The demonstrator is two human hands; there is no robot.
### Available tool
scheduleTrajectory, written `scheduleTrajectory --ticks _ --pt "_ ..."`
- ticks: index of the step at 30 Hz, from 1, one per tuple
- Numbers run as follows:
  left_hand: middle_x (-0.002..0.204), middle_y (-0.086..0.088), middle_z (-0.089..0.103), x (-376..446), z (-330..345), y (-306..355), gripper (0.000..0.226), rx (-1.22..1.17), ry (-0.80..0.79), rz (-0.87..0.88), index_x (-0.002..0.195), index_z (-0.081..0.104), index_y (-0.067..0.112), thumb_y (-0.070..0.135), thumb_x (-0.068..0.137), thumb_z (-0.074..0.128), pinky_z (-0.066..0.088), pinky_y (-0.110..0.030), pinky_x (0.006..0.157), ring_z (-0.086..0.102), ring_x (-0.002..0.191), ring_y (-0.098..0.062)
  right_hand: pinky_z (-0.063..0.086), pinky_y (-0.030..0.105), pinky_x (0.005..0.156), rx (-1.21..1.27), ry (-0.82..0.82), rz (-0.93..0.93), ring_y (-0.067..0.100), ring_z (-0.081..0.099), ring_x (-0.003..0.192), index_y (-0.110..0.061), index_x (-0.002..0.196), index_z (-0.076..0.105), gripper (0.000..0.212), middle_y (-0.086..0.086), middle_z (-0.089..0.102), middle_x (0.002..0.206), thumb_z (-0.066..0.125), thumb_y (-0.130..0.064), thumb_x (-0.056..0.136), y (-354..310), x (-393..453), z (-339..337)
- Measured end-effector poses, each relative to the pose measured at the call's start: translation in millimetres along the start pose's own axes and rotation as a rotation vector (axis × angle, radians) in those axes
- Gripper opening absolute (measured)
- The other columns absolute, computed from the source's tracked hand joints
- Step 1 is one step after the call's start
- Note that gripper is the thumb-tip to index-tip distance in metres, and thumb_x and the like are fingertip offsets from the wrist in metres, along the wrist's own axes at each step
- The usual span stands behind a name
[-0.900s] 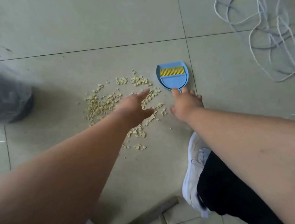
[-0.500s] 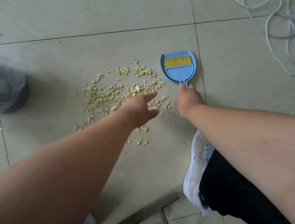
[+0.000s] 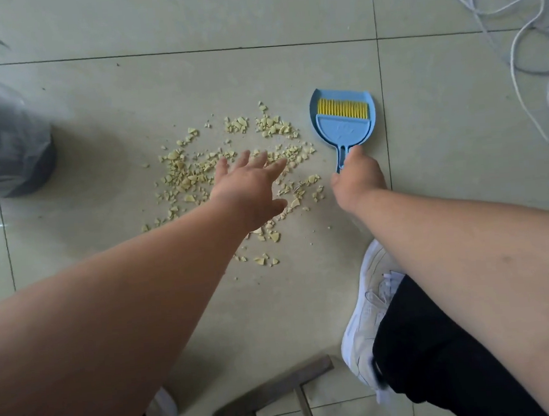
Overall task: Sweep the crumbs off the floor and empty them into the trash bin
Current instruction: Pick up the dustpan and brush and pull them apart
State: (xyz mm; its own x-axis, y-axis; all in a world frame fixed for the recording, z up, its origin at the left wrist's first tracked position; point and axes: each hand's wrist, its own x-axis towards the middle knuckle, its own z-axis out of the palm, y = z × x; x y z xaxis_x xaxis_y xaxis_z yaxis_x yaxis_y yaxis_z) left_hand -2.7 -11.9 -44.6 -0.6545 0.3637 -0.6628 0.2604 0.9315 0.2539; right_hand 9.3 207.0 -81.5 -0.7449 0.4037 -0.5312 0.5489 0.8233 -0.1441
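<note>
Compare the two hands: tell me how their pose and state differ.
The left hand is spread, fingers straight, above the crumbs, holding nothing; the right hand is curled round the handle of the blue dustpan. Left hovers mid-spill, right sits beside it. Both are bare and reach forward.

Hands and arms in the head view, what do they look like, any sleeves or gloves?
Both forearms are bare, with no sleeves in view. The left hand and right hand wear no gloves, and no rings, watch or markings show. Lower down are a white sneaker and black trousers.
</note>
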Motion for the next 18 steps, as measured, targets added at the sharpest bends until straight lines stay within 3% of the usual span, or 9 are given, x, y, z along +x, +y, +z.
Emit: scheduleTrajectory --ticks 4,7,10,13,15,17,18 --pt "0.179 0.002 -0.007 -6.6 -1.3 -9.0 0.088 0.047 0.033 -0.055 0.169 -0.001 0.046 0.072 0.1 0.047 -0.004 -0.068 0.127 -0.014 0.163 -0.033 0.045 0.029 0.078 0.156 0.021 0.002 0.027 0.064 0.1 -0.01 0.12 0.054 0.03 0.006 0.062 0.11 0.067 -0.022 0.096 -19.9 -7.9 -3.7" --pt "0.179 0.002 -0.005 -13.1 -0.1 -19.5 0.082 0.005 0.063 -0.113 0.169 0.002 0.046 0.074 0.101 0.04 -0.004 -0.066 0.128 -0.013 0.164 -0.032 0.047 0.027 0.076 0.232 0.029 -0.051 0.026 0.065 0.095 -0.014 0.108 0.056 0.022 0.003 0.06 0.102 0.071 -0.023 0.093 -43.8 -13.8 -4.0" --pt "0.179 0.006 0.003 -18.5 4.2 -29.4 0.074 -0.226 0.138 -0.22 0.169 0.01 0.047 0.073 0.103 0.031 -0.003 -0.058 0.131 -0.004 0.165 -0.028 0.044 0.025 0.073 0.245 -0.004 -0.18 0.022 0.06 0.085 -0.02 0.098 0.053 0.022 0.001 0.061 0.098 0.073 -0.023 0.09 -71.6 -24.6 -1.2" --pt "0.176 -0.002 0.027 -21.7 11.7 -39.4 0.07 -0.545 0.274 -0.33 0.17 0.019 0.038 0.063 0.107 0.038 0.021 -0.047 0.13 0.024 0.161 -0.029 0.043 0.026 0.069 0.239 -0.033 -0.308 0.023 0.061 0.081 -0.021 0.097 0.053 0.02 0.001 0.063 0.095 0.072 -0.025 0.09 -95.9 -41.7 6.8" --pt "0.164 -0.008 0.047 -26.1 15.0 -45.7 0.068 -0.836 0.332 -0.418 0.169 0.025 0.035 0.053 0.108 0.048 0.043 -0.044 0.117 0.052 0.143 -0.033 0.04 0.025 0.061 0.244 -0.055 -0.357 0.022 0.061 0.078 -0.021 0.096 0.054 0.018 0.001 0.065 0.093 0.07 -0.026 0.091 -106.8 -57.4 12.5" --pt "0.135 -0.013 0.069 -39.7 16.8 -54.0 0.06 -1.124 0.396 -0.508 0.162 0.039 0.041 0.045 0.104 0.055 0.057 -0.045 0.096 0.071 0.109 -0.035 0.039 0.026 0.056 0.242 -0.086 -0.403 0.02 0.061 0.074 -0.021 0.094 0.056 0.015 0.001 0.065 0.089 0.069 -0.027 0.091 -115.0 -78.1 17.4" --pt "0.11 -0.015 0.073 -44.9 18.8 -57.5 0.049 -1.275 0.45 -0.517 0.151 0.05 0.042 0.038 0.102 0.058 0.059 -0.043 0.081 0.068 0.108 -0.043 0.039 0.026 0.057 0.242 -0.092 -0.424 0.02 0.062 0.073 -0.021 0.093 0.057 0.014 0.001 0.066 0.088 0.069 -0.027 0.091 -117.2 -86.7 18.8"
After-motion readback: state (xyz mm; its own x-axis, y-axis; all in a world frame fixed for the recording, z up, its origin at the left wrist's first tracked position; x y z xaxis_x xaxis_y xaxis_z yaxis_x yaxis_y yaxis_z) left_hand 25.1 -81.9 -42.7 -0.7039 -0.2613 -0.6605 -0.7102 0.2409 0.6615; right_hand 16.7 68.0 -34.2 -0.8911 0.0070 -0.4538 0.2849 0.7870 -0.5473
